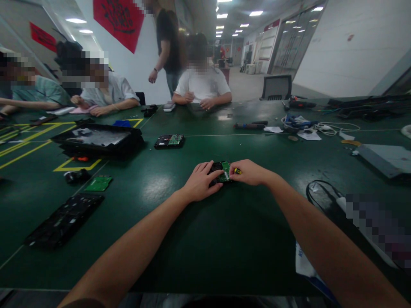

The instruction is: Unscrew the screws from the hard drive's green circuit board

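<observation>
the left hand [201,182] lies over a small black and green box [226,167]. its fingers are half open and spread, with some on the top and far side and the thumb at the near side, so it has hold of the box. the box sits flat on the green worktop [257,239], between the two hands. the right hand [247,172] is curled up tight around a little yellow and black tool [237,171], just at the right edge of the box. the tip of the tool is hidden, so one cannot tell if it touches the box.

past the left hand and a bit to its left lies another black and green box [169,141]. farther left is a black tray [59,139] with pale bits in it. nearer, well to the left of the left hand, are a dark lump [77,176], a green board [99,183] and a long black panel [64,220].

past the right hand, on its right, are a long tool [250,125] and a heap of cords [298,122]. a gray metal box [385,159] is well to its right. straight past both hands, a person in a white shirt [202,85] sits at the far side.
</observation>
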The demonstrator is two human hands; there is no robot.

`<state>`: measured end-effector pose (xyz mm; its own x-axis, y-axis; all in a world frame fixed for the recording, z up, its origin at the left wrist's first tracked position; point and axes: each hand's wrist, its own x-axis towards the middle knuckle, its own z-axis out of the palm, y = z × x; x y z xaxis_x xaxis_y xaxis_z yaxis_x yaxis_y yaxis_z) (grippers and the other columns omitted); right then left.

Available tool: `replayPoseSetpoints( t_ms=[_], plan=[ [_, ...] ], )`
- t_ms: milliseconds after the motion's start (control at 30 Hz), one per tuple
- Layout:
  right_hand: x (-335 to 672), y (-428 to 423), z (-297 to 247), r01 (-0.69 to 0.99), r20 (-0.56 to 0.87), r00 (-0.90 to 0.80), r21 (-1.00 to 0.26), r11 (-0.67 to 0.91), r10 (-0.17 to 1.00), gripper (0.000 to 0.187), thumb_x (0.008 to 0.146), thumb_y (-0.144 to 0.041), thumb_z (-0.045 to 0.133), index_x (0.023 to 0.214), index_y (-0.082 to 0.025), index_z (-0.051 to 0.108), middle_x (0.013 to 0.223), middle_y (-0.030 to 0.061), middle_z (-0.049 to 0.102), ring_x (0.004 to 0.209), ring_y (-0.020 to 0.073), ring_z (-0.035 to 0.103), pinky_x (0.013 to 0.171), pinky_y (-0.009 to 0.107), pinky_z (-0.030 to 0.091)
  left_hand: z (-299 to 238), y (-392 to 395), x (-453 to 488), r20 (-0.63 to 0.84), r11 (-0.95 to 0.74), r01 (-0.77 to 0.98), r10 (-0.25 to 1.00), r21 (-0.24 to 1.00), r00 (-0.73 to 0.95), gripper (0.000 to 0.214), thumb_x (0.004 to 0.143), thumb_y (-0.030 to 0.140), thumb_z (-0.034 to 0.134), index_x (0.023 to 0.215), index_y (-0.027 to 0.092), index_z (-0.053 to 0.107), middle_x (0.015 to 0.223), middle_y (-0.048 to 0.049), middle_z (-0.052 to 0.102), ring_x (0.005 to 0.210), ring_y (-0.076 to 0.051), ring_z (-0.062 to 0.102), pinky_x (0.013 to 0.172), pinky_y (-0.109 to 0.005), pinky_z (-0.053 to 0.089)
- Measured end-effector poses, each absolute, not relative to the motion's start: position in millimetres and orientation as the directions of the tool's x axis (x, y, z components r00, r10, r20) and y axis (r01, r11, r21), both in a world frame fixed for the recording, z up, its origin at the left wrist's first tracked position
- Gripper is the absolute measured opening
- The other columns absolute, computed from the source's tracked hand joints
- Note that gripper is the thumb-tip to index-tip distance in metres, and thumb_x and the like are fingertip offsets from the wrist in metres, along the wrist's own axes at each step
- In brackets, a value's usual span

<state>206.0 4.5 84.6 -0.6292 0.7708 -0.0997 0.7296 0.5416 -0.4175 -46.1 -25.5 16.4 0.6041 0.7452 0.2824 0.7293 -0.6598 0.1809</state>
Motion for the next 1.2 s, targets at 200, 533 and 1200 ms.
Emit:
replayPoseSetpoints(
  t_ms=[200, 533, 1200],
  plan=[
    [213.5, 8.6, 87.6, 0.684, -0.1, -0.674, -0.457, 0.568, 0.731, 0.012, 0.09, -0.029, 0.069, 0.095, -0.021, 0.077, 0.1, 0.005, 0.078, 0.092, 0.0211, 0.069, 0.081, 0.031, 0.047, 14.1, -24.8, -46.4, 0.29, -0.66, 0.733, 0.743, 0.165, 0.603, 0.054, 0.101, 0.052, 0.061, 0.15, 0.03, 0.059, 0.166, -0.0141, 0.041, 0.152, -0.04, 0.037, 0.121, -0.061, 0.034],
    [216.8, 9.5, 91.8, 0.739, -0.063, -0.608, -0.409, 0.535, 0.792, 0.013, 0.088, -0.029, 0.066, 0.095, -0.021, 0.074, 0.102, 0.0073, 0.077, 0.092, 0.023, 0.069, 0.081, 0.034, 0.049, 15.5, -25.7, -46.2, 0.289, -0.655, 0.733, 0.749, 0.184, 0.596, 0.054, 0.1, 0.051, 0.062, 0.15, 0.03, 0.06, 0.166, -0.014, 0.041, 0.152, -0.041, 0.037, 0.12, -0.062, 0.034],
    [223.8, -23.3, 154.3, 0.898, 0.182, -0.373, -0.175, 0.403, 0.91, 0.016, 0.094, -0.032, 0.06, 0.104, -0.021, 0.067, 0.09, 0.009, 0.075, 0.083, 0.0269, 0.067, 0.075, 0.036, 0.044, 14.1, -28.4, -39.3, 0.312, -0.62, 0.763, 0.772, 0.18, 0.554, 0.055, 0.102, 0.056, 0.059, 0.151, 0.032, 0.058, 0.164, -0.0129, 0.043, 0.152, -0.04, 0.037, 0.121, -0.062, 0.034]
  ],
)
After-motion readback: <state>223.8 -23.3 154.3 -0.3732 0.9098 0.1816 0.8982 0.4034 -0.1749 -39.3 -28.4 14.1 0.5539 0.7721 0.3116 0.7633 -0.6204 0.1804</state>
